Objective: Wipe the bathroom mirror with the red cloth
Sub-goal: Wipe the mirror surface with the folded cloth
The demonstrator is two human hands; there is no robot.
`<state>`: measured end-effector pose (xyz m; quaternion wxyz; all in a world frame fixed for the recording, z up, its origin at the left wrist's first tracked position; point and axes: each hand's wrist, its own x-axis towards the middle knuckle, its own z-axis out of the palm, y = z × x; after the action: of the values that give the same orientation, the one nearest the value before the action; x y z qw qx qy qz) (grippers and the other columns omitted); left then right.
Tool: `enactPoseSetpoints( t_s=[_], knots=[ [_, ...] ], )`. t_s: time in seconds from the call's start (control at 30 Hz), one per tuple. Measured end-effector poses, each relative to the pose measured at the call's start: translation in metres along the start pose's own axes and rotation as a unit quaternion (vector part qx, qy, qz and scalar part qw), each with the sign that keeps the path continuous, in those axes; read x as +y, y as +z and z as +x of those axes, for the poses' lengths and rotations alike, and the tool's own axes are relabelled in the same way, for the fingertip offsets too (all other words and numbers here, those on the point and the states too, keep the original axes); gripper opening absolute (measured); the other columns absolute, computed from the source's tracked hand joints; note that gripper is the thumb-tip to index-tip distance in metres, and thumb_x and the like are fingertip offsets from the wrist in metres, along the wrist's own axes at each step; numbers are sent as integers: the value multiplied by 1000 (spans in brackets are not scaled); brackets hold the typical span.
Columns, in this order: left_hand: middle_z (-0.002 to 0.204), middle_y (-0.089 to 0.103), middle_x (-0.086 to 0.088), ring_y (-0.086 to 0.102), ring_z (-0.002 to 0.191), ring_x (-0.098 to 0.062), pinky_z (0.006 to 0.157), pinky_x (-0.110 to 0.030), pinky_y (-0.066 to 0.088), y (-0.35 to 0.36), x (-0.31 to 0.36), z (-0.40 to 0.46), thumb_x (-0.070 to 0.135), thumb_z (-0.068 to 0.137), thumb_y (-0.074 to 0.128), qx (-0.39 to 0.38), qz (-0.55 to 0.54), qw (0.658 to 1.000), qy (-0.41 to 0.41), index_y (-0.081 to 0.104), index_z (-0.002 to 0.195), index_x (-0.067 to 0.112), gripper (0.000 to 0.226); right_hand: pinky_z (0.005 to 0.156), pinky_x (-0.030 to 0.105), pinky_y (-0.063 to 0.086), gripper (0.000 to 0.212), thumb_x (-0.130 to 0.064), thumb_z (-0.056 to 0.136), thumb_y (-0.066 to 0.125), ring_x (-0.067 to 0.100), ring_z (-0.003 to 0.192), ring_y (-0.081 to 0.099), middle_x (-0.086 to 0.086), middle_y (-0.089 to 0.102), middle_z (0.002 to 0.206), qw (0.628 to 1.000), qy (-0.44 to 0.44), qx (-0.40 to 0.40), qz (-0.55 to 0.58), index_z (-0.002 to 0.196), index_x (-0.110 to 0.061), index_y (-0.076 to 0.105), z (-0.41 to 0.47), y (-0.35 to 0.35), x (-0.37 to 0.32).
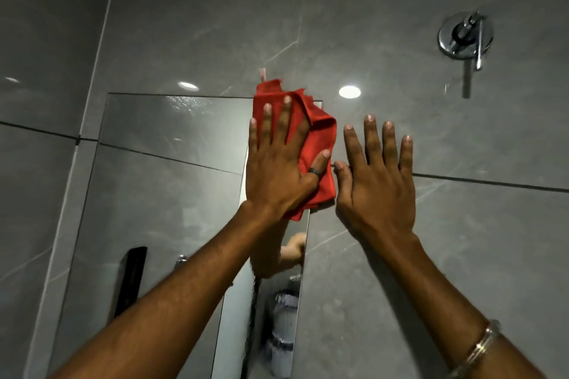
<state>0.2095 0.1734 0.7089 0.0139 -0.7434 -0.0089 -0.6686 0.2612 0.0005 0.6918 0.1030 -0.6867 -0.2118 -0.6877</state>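
Pressed flat under the spread left hand [278, 169], the red cloth [317, 144] was pinned against the glass rather than clenched, with the fingers extended across it and the thumb laid over its right side. It lay just left of the centre of the frame, at the upper right corner of the mirror [160, 181], its top fold reaching slightly past the mirror's upper edge onto the grey tiled wall [354, 9]. Nothing was held by the right hand [375, 178]; it was laid open, fingers apart, on the tiles just beside the cloth. The wiping was judged to be under way at that top corner. How much of the glass had been cleaned could not be told; the large left and lower parts were still to be covered, or at least showed no cloth on them. No containers were clearly seen; a blurred shape in the reflection at lower centre could not be identified
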Motion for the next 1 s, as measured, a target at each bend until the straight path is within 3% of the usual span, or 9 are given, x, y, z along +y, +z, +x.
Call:
enactPoseSetpoints(
  t_s=[0.13,0.27,0.47,0.63,0.83,1.0],
  knots=[
    [174,-6,-5,-7,161,-33,129,-55,-2,6,8,-107,69,100,28,-25,-23,999,-7,6,165,27,81,131,55,1,66,-51,107,14,28,163,-7,7,-5,176,999,3,-34,14,167,-26,3,-23,-4,-9],
    [175,-4,-4,0,161,-34,126,-60,7,2,14,-211,64,101,31,-79,-23,997,-11,5,164,31,76,132,49,-2,67,-44,107,26,26,163,-8,9,-5,176,996,-10,-82,37,167,-22,6,-66,-16,-19],
    [174,-8,-4,-12,160,-29,129,-49,-13,-10,13,-80,65,100,33,-66,-33,997,-37,3,165,23,83,132,39,-6,64,-37,107,33,19,162,-10,6,0,176,988,-12,-102,118,166,-23,13,-58,-39,-9],
    [174,-6,-3,-12,160,-30,129,-55,-7,-17,11,33,65,101,30,-32,-32,998,-44,2,165,28,80,133,44,4,62,-36,106,35,20,162,-8,4,4,174,988,-4,-87,130,164,-23,20,-34,-45,-4],
    [174,-4,-5,-10,161,-30,130,-55,-2,-8,7,30,64,102,27,-4,-24,999,-29,2,165,26,78,132,41,-3,64,-41,105,33,22,163,-6,6,7,175,993,10,-74,94,165,-24,20,-51,-28,-11],
    [174,3,-6,-4,161,-31,130,-55,-1,-2,9,-26,62,102,32,4,-19,999,-38,11,165,24,76,132,41,-8,67,-38,104,35,21,163,-8,8,5,175,995,6,-59,85,166,-21,16,-96,-18,-28]
  ],
)
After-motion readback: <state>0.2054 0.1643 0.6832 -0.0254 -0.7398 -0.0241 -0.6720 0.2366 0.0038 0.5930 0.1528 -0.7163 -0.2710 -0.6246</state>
